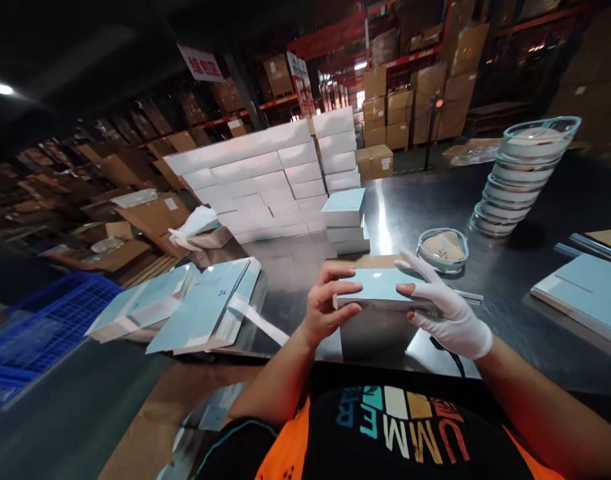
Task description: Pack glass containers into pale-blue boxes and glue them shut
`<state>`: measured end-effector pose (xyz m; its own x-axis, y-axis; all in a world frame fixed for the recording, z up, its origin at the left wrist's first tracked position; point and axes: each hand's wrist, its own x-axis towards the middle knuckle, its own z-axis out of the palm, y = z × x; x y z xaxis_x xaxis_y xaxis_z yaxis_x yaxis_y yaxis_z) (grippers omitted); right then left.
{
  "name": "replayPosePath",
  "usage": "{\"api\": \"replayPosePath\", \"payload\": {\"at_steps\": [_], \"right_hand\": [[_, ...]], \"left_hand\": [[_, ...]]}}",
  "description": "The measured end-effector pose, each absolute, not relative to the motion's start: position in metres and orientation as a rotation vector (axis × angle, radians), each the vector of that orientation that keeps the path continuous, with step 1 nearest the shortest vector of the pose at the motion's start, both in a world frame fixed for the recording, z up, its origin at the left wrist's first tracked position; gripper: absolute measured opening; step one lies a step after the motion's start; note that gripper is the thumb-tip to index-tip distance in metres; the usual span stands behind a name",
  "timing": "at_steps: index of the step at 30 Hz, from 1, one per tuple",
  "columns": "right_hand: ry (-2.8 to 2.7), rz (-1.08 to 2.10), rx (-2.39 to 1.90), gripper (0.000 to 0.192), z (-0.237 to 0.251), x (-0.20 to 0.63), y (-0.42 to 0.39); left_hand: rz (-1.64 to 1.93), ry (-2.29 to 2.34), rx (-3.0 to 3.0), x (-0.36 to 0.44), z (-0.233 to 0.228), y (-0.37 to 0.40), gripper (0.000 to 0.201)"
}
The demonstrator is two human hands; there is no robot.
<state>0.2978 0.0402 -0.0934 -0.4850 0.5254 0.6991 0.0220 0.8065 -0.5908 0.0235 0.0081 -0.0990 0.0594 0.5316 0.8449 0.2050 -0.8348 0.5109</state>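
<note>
Head view: bare left hand (328, 308) and white-gloved right hand (442, 308) grip flat pale-blue cardboard box (380, 287) by its ends, fingers curled over edges, above dark glossy surface (515, 280). Black shirt (400, 433) reads "UMMER". Red writing on white hanging sign (201, 63) illegible.

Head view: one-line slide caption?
Bare left hand and gloved right hand grip a light-blue box over a steel table.

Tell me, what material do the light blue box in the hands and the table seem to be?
The light blue box looks like smooth coated cardboard: crisp edges, soft sheen. The table seems polished metal, perhaps steel: dark, it mirrors the lamps and stacked boxes.
</note>
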Motion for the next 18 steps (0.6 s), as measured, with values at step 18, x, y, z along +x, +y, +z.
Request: {"api": "replayPosePath", "payload": {"at_steps": [18], "right_hand": [[-2.187,0.166,-0.974,0.069,-0.104,0.311,0.119]], "left_hand": [[1.130,1.468,2.776,-0.007,-0.006,-0.022,0.052]]}}
